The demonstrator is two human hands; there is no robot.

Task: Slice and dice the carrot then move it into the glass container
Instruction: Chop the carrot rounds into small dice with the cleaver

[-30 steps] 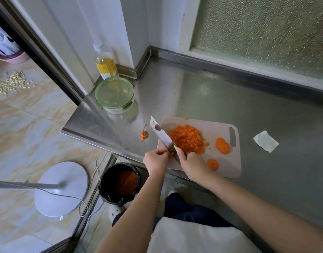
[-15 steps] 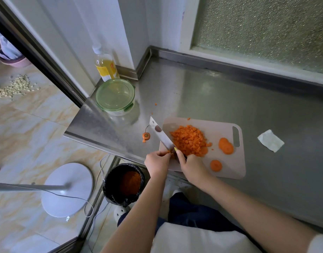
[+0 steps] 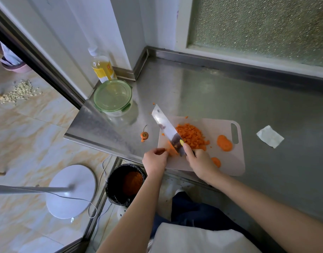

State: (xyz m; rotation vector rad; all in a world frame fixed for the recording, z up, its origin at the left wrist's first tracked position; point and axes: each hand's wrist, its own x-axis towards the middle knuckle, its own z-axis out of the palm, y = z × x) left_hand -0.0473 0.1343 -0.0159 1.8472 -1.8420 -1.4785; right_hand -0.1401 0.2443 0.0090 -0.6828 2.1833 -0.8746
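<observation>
Where steel cleaver (image 3: 165,127) meets carrot (image 3: 171,151), cubed heap (image 3: 191,136)

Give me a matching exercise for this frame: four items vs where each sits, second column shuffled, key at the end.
1 glass container
2 diced carrot pile
3 carrot stub
4 white paper scrap

A on the steel counter, right of the cutting board
B on the board, beside the knife
C lid on, in front of the oil bottle
D on the counter, left of the board

Pairs: 1-C, 2-B, 3-D, 4-A
</observation>
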